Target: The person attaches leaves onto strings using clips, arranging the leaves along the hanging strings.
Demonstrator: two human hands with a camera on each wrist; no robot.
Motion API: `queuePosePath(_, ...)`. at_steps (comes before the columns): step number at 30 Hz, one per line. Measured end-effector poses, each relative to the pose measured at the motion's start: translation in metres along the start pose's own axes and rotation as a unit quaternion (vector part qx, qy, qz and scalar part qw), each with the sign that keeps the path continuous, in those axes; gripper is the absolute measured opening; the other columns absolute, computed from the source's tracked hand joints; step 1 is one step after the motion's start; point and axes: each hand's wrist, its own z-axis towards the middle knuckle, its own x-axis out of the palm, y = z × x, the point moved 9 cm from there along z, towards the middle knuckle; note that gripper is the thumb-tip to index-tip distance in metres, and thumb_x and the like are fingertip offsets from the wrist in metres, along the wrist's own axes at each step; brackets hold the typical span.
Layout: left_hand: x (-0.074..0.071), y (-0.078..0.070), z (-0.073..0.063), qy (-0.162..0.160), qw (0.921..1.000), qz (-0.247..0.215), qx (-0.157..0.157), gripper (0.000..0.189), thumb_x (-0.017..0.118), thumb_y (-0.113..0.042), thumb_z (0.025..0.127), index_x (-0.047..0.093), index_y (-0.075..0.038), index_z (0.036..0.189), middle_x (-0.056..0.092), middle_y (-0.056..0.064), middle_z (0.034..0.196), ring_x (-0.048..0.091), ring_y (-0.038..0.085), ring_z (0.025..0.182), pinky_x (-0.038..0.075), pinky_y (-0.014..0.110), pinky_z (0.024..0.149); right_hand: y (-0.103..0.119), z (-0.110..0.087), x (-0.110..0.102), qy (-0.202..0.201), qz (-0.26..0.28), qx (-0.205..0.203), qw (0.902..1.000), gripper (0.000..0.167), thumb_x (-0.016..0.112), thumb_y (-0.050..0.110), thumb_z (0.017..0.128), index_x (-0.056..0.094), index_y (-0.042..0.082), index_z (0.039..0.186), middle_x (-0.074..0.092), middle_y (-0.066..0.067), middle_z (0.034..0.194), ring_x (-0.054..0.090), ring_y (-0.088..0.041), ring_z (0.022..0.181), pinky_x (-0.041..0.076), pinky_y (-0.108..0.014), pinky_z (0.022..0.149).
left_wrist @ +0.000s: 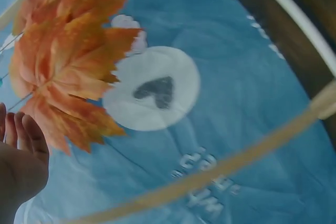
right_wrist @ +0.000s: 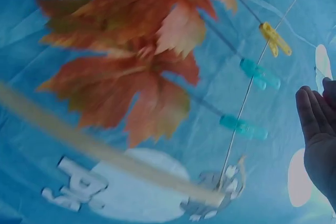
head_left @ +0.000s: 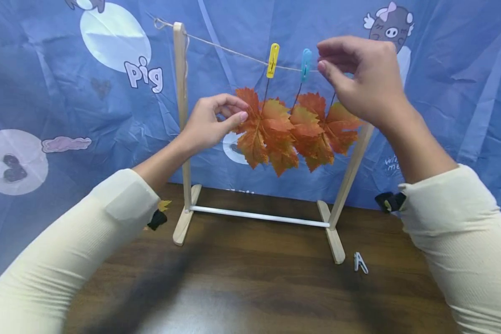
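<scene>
Orange maple leaves (head_left: pixel 256 130) hang by their stems from a string (head_left: pixel 229 50). A yellow clothespin (head_left: pixel 272 60) and a blue clothespin (head_left: pixel 305 65) clip stems to it; the right wrist view shows another blue clothespin (right_wrist: pixel 243 127), mostly behind my right hand in the head view. My left hand (head_left: pixel 215 118) is at the left edge of the nearest leaf, fingers loosely bent, thumb and forefinger apart; whether it touches the leaf is unclear. Raised beside the blue clothespins, my right hand (head_left: pixel 361 76) has relaxed fingers and holds nothing visible.
The string runs between the posts of a wooden frame (head_left: pixel 181 93) with a white crossbar (head_left: pixel 259 215). A pale clothespin (head_left: pixel 360 263) lies on the brown table (head_left: pixel 250 278) near the frame's right foot. Behind hangs a blue printed cloth (head_left: pixel 121 106).
</scene>
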Motion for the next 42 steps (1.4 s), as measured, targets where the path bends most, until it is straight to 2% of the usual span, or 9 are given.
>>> queuePosePath(4, -0.005, 0.012, -0.026, 0.032, 0.9991, 0.026, -0.01, 0.024, 0.071, -0.019, 0.099, 0.072, -0.003, 0.116, 0.072, 0.008, 0.097, 0.064, 0.017, 0.081, 0.046, 0.026, 0.064, -0.013, -0.026, -0.021, -0.044, -0.003, -0.017, 0.9989, 0.021, 0.07, 0.011, 0.097, 0.076, 0.001, 0.115, 0.076, -0.013, 0.109, 0.066, 0.01, 0.097, 0.048, -0.008, 0.086)
queuePosePath(7, -0.015, 0.024, -0.043, 0.052, 0.9971, 0.05, -0.024, 0.022, 0.071, -0.02, 0.099, 0.073, -0.007, 0.117, 0.071, 0.006, 0.094, 0.064, 0.016, 0.079, 0.048, 0.026, 0.063, -0.025, -0.045, -0.031, -0.064, -0.012, -0.016, 0.9977, 0.019, 0.072, 0.008, 0.095, 0.077, 0.001, 0.112, 0.077, -0.014, 0.105, 0.055, 0.024, 0.09, 0.045, -0.005, 0.082)
queuePosePath(14, -0.043, 0.058, -0.084, 0.091, 0.9889, 0.111, -0.038, 0.018, 0.071, -0.016, 0.099, 0.074, -0.007, 0.114, 0.073, 0.005, 0.092, 0.066, 0.015, 0.079, 0.051, 0.024, 0.069, -0.056, -0.094, -0.042, -0.081, -0.023, 0.019, 0.9962, 0.019, 0.074, 0.0, 0.09, 0.077, -0.003, 0.108, 0.076, -0.021, 0.096, 0.053, 0.028, 0.087, 0.04, -0.003, 0.079)
queuePosePath(16, -0.051, 0.068, -0.097, 0.094, 0.9862, 0.13, -0.039, 0.018, 0.071, -0.015, 0.098, 0.074, -0.006, 0.113, 0.073, 0.005, 0.092, 0.065, 0.014, 0.079, 0.05, 0.024, 0.068, -0.068, -0.111, -0.043, -0.082, -0.029, 0.031, 0.9957, 0.019, 0.074, -0.001, 0.089, 0.077, -0.003, 0.107, 0.076, -0.022, 0.093, 0.052, 0.029, 0.086, 0.037, -0.004, 0.076)
queuePosePath(18, -0.061, 0.08, -0.112, 0.09, 0.9844, 0.141, -0.054, 0.017, 0.072, -0.015, 0.098, 0.074, -0.007, 0.113, 0.074, 0.004, 0.091, 0.065, 0.012, 0.078, 0.05, 0.023, 0.068, -0.083, -0.128, -0.043, -0.078, -0.036, 0.046, 0.9953, 0.019, 0.074, -0.001, 0.089, 0.077, -0.003, 0.107, 0.076, -0.021, 0.09, 0.051, 0.029, 0.084, 0.036, -0.005, 0.074)
queuePosePath(26, -0.107, 0.129, -0.173, 0.071, 0.9767, 0.168, -0.113, 0.015, 0.073, -0.014, 0.097, 0.074, -0.009, 0.111, 0.074, 0.004, 0.091, 0.065, 0.01, 0.073, 0.049, 0.021, 0.062, -0.134, -0.193, -0.023, -0.044, -0.033, 0.085, 0.9949, 0.019, 0.075, -0.002, 0.088, 0.077, -0.002, 0.108, 0.075, -0.015, 0.082, 0.052, 0.027, 0.076, 0.037, -0.002, 0.063)
queuePosePath(32, -0.138, 0.16, -0.211, 0.09, 0.9642, 0.214, -0.129, 0.011, 0.076, -0.007, 0.093, 0.074, -0.008, 0.104, 0.072, 0.0, 0.085, 0.063, 0.006, 0.07, 0.049, 0.021, 0.061, -0.162, -0.236, 0.006, -0.001, -0.025, 0.11, 0.9936, 0.018, 0.076, -0.003, 0.086, 0.076, -0.001, 0.104, 0.075, -0.013, 0.08, 0.051, 0.022, 0.068, 0.04, -0.006, 0.058)
queuePosePath(37, -0.148, 0.187, -0.243, 0.156, 0.9508, 0.226, -0.144, 0.016, 0.08, 0.001, 0.085, 0.073, -0.004, 0.099, 0.072, -0.003, 0.084, 0.062, 0.0, 0.072, 0.051, 0.024, 0.062, -0.18, -0.273, 0.034, 0.062, -0.03, 0.133, 0.9887, 0.015, 0.077, 0.002, 0.087, 0.076, 0.001, 0.103, 0.076, -0.009, 0.079, 0.057, 0.011, 0.065, 0.043, -0.01, 0.056)
queuePosePath(42, -0.142, 0.201, -0.268, 0.236, 0.9424, 0.192, -0.139, 0.023, 0.083, 0.006, 0.077, 0.072, -0.003, 0.094, 0.071, -0.002, 0.086, 0.062, 0.001, 0.073, 0.053, 0.026, 0.063, -0.19, -0.307, 0.06, 0.131, -0.035, 0.142, 0.9805, 0.015, 0.078, 0.005, 0.088, 0.074, 0.001, 0.102, 0.075, -0.003, 0.08, 0.059, 0.004, 0.066, 0.046, -0.017, 0.059)
